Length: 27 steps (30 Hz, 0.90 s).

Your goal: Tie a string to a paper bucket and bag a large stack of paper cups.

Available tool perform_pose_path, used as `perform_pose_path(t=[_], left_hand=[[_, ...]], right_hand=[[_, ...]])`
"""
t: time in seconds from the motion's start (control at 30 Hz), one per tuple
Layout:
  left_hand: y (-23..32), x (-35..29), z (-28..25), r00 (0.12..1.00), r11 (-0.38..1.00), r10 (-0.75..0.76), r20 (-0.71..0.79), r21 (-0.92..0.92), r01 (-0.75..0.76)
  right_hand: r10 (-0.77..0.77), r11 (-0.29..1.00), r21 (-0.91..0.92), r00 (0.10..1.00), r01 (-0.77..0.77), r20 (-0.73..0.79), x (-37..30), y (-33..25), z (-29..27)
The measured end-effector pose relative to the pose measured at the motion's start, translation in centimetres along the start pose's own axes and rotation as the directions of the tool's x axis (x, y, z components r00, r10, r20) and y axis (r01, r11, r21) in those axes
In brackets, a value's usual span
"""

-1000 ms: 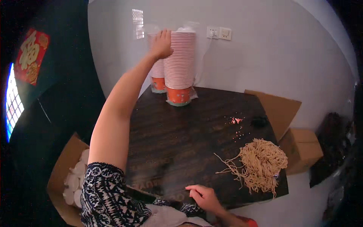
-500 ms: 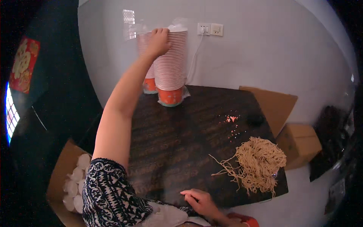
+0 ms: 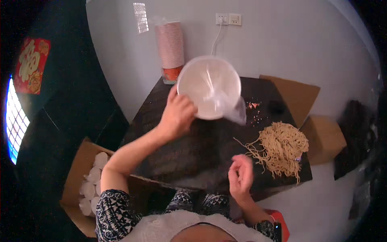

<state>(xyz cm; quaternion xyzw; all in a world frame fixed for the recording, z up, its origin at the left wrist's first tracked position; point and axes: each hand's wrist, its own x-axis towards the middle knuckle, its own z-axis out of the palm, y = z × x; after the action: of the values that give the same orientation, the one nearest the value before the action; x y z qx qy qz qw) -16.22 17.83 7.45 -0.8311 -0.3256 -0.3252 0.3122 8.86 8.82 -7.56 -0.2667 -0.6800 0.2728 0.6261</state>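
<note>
A stack of paper cups (image 3: 197,86) is tipped so that its round white mouth faces me. My left hand (image 3: 177,117) is shut on its lower left rim. Loose clear plastic film (image 3: 236,111) hangs from the stack's lower right; the rest of its length is hidden behind the mouth. Over the near part of the dark table (image 3: 181,161), my right hand (image 3: 241,175) is raised with loosely curled fingers and holds nothing. Behind, a second tall stack of paper cups (image 3: 170,46), white-rimmed with an orange base, stands upright against the wall.
A heap of tan string (image 3: 282,145) lies at the table's right, small orange and white beads (image 3: 253,105) beyond it. Cardboard boxes (image 3: 324,139) stand past the right edge. An open carton (image 3: 74,181) at lower left contains white wrapped pieces. A cord hangs from the wall socket (image 3: 221,19).
My left hand has pulled the front stack off the table toward me and tipped its mouth my way. From the table's near edge, my right hand has risen and moved right.
</note>
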Motion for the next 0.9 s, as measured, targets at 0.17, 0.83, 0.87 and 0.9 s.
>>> perform_pose_path(t=[0.17,0.83,0.87,0.9], left_hand=[[4.5,-6.2,0.9,0.974,0.986,0.162,0.156,0.008,-0.165],[13.3,-10.9,-2.9,0.934,0.838,-0.347,0.085,-0.420,0.350],[13.9,-11.0,-2.6,0.853,0.717,-0.506,0.123,-0.489,0.496],[14.1,-10.9,-2.1,0.748,0.570,-0.626,0.218,-0.527,0.631]], right_hand=[[-0.165,0.975,-0.168,0.980,0.144,-0.114,0.9,-2.5,1.7],[0.339,0.941,0.015,0.941,-0.339,0.022,-0.4,-1.6,4.5],[0.339,0.940,0.012,0.940,-0.340,0.022,-0.5,-1.7,4.5],[0.350,0.937,-0.002,0.936,-0.350,0.039,-0.7,-1.8,4.6]])
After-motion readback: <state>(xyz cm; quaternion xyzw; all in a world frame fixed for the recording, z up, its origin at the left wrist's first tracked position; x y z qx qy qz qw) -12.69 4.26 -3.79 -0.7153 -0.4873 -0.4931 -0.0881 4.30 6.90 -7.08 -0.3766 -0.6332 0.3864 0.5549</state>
